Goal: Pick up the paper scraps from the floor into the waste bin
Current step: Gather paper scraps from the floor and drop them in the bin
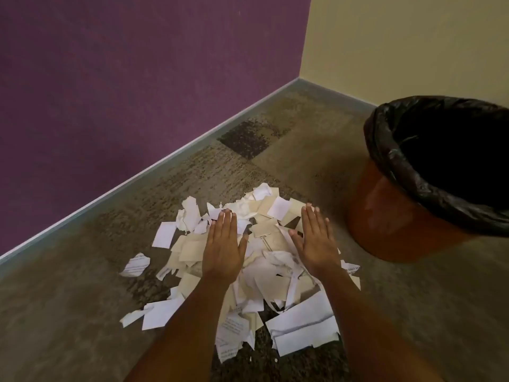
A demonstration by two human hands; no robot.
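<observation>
Here, patterned carpet (pixel 275 128), purple wall (pixel 137 78), cream wall (pixel 413 37), paper scraps (pixel 275 261)

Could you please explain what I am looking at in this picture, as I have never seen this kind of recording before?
There is no machine here. A person wears one camera on the head, looking forward and down, so the hands reaching in from below are their own. The left hand and right hand are spread flat, fingers straight, over a pile of paper scraps on the carpet floor. Neither holds anything, and I cannot tell whether they press on the paper. To the right, apart from the pile, stands an orange waste bin lined with a black bag. Behind, a purple wall and a cream wall meet in a corner.
</observation>
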